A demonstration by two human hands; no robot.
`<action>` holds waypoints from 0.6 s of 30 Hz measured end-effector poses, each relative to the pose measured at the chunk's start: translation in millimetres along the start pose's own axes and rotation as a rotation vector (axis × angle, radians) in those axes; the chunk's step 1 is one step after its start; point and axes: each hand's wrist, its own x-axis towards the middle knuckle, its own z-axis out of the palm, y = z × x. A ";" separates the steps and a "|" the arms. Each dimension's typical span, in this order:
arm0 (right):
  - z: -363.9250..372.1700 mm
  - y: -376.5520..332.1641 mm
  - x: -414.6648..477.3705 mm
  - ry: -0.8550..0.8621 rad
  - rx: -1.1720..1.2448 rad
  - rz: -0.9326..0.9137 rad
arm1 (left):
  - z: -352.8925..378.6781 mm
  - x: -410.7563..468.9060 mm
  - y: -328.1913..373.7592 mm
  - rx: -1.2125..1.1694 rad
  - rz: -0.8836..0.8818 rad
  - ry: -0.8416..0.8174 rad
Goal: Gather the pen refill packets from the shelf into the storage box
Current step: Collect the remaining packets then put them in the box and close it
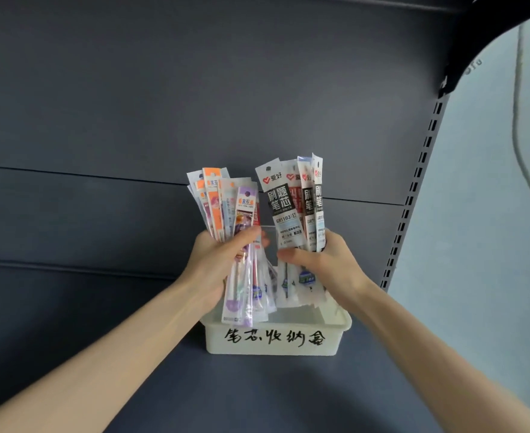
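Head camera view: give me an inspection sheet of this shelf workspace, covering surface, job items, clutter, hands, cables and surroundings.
Surface: dark shelf board; the box stands on it.
Job's things: white storage box with a handwritten label; colourful packet bundle and black-and-white packet bundle held upright over it, lower ends at its opening. Whether they touch the bottom cannot be told.
Clutter: nothing seen.
Hands: left hand grips the colourful packet bundle; right hand grips the black-and-white packet bundle.
Cables: pale cord hangs down the wall at right.
Surroundings: dark back panel; slotted upright at right.
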 end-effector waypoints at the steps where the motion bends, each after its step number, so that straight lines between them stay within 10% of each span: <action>1: -2.9 -0.6 2.4 0.004 -0.013 0.003 | -4.9 1.0 3.4 -0.024 -0.014 0.015; 18: 11.9 2.0 43.4 -0.816 -0.918 0.485 | -68.5 -29.3 7.6 0.051 -0.321 -0.031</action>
